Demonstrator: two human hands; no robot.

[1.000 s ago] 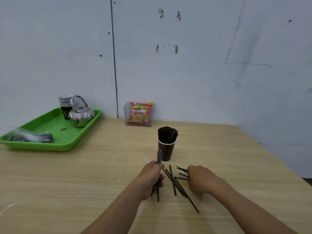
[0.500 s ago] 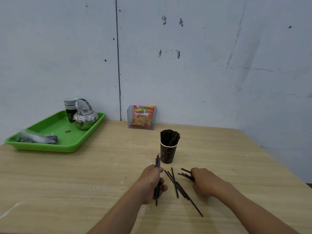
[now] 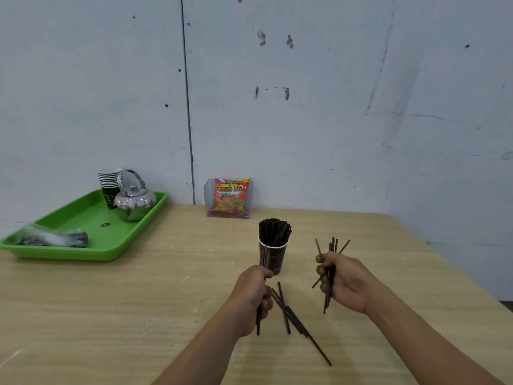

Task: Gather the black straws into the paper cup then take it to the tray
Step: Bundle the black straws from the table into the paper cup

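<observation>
Gripping thin black plastic straws [image 3: 333, 244], lower centre.
The left hand [image 3: 254, 295] and right hand [image 3: 347, 282] curl round near-upright bundles; loose straws [image 3: 294, 319] lie diagonally between; dark paper cup [image 3: 273, 258], straws upright, just above.

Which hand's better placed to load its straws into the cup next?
Probably left: the left hand grips a tight bundle right beside the paper cup. The right hand holds splayed straws farther off.

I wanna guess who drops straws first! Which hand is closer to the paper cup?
Left. The left hand, gripping straws, is just in front of the paper cup, at its lower left. The right hand, also gripping straws, is off to its right, a gap between.
</observation>
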